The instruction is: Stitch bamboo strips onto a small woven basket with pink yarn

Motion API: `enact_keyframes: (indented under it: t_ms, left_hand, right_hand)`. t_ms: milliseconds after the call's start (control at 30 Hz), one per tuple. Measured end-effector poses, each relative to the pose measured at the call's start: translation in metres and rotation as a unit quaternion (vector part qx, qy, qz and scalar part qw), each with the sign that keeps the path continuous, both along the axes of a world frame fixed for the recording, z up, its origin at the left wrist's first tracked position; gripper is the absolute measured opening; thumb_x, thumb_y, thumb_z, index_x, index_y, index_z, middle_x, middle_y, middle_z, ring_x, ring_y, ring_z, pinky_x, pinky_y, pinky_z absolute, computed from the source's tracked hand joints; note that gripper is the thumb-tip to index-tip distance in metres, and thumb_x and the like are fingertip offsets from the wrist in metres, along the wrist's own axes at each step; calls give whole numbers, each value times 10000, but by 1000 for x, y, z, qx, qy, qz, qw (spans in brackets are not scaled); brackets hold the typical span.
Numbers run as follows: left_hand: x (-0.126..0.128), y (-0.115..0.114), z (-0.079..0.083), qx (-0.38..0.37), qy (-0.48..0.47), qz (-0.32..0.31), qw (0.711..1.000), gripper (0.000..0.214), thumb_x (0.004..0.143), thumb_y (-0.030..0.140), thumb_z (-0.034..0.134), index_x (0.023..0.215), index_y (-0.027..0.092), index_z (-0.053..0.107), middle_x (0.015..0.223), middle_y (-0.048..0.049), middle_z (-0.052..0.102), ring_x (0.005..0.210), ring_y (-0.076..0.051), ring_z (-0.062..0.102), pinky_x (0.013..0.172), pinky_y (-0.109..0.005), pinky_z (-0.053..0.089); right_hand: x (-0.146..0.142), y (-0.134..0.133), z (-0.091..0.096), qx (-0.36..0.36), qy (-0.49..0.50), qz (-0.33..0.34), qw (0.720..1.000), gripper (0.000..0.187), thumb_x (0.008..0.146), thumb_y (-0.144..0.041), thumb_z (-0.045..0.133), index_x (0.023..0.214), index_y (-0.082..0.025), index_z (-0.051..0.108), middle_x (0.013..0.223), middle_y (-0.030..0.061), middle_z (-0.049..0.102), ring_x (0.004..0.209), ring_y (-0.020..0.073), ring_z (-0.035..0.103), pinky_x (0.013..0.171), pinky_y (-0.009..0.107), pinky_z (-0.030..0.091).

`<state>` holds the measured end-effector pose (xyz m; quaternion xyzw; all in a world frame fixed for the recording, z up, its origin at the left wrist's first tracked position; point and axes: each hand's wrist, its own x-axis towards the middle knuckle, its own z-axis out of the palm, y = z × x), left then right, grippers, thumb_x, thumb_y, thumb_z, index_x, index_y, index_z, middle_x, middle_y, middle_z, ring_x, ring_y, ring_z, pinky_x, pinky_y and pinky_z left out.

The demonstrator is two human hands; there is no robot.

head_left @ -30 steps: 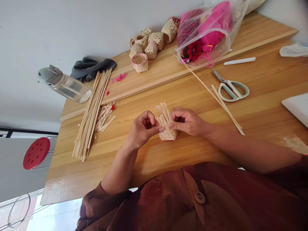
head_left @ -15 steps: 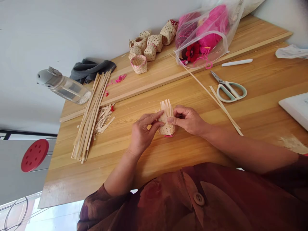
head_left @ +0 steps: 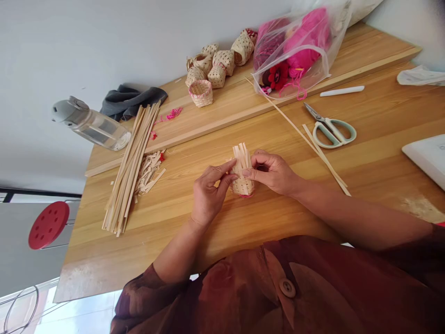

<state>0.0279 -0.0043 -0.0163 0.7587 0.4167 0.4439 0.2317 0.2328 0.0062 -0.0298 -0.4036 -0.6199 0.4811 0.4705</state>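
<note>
Between my hands is a small woven basket [head_left: 243, 185] of pale flat strips, with pink at its near end and loose strip ends standing up at the far end. My left hand [head_left: 212, 190] grips its left side, thumb and index finger pressed against the weave. On the right, my right hand [head_left: 273, 171] pinches the strips with thumb and curled fingers. Some of the basket is hidden behind the fingers. A thin fibre trails off to its left across the table.
Scissors [head_left: 333, 132], a white pen-like tool [head_left: 342, 91] and long thin strips [head_left: 323, 157] lie to the right. At left are a bundle of strips [head_left: 130, 171], scraps [head_left: 149, 171] and a bottle [head_left: 93, 123]. Finished small baskets [head_left: 200, 93] and a yarn bag [head_left: 295, 51] stand behind.
Both hands and the basket have shifted very slightly to the right in view. The grip on the basket looks the same.
</note>
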Motion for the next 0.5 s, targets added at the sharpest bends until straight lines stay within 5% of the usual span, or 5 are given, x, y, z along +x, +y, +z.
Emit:
enact_keyframes:
  t_ms: [333, 500]
  left_hand:
    - [2, -2, 0, 77, 52, 22, 995, 278, 918, 211, 693, 1194, 229, 721, 1079, -48, 768, 938, -145, 702, 850, -285, 577]
    - [2, -1, 7, 42, 78, 23, 996, 242, 926, 221, 682, 1162, 180, 713, 990, -48, 751, 878, -133, 688, 825, -268, 573]
  right_hand:
    - [0, 0, 0, 29, -14, -10, 999, 332, 845, -408, 748, 673, -185, 574, 754, -21, 455, 675, 117, 438, 628, 297, 353]
    - [-1, -1, 0, 42, -9, -11, 999, 332, 845, -452, 741, 700, -193, 592, 785, -5, 482, 735, 142, 472, 689, 313, 383]
